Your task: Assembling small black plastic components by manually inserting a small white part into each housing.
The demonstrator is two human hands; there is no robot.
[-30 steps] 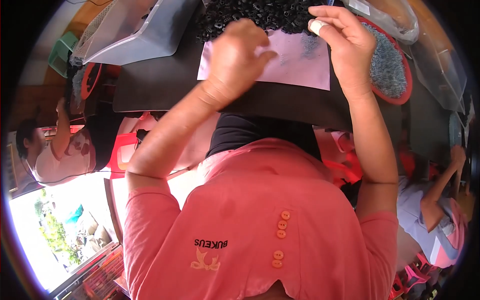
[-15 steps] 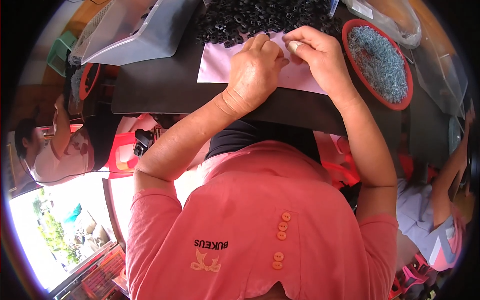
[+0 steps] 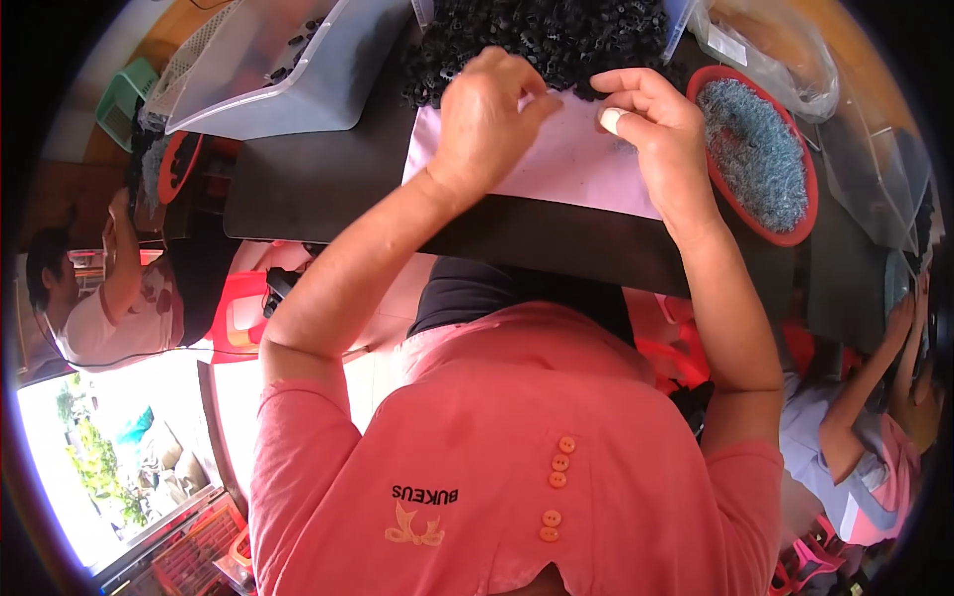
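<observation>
A heap of small black plastic parts (image 3: 537, 45) lies at the far side of the table, behind a pink sheet (image 3: 566, 159). My left hand (image 3: 487, 119) is raised over the sheet's left part, close to the heap; motion smears its fingers, and whether it holds anything does not show. Over the sheet's right side, my right hand (image 3: 656, 124) is closed, thumb against curled fingers. A pale covering or nail shows at the thumb's tip. Anything in this pinch is too small to make out.
A red oval basin (image 3: 807, 223) of small silvery-blue metal pieces stands on the right. A translucent bin (image 3: 288, 114) with a few black parts tilts at the left. Beyond the basin lies a clear plastic bag (image 3: 795, 60). Other people sit at both sides.
My left hand has drawn away from the right, moving left and blurring. My right hand has shifted slightly right and nearer to me. The view has tilted a little.
</observation>
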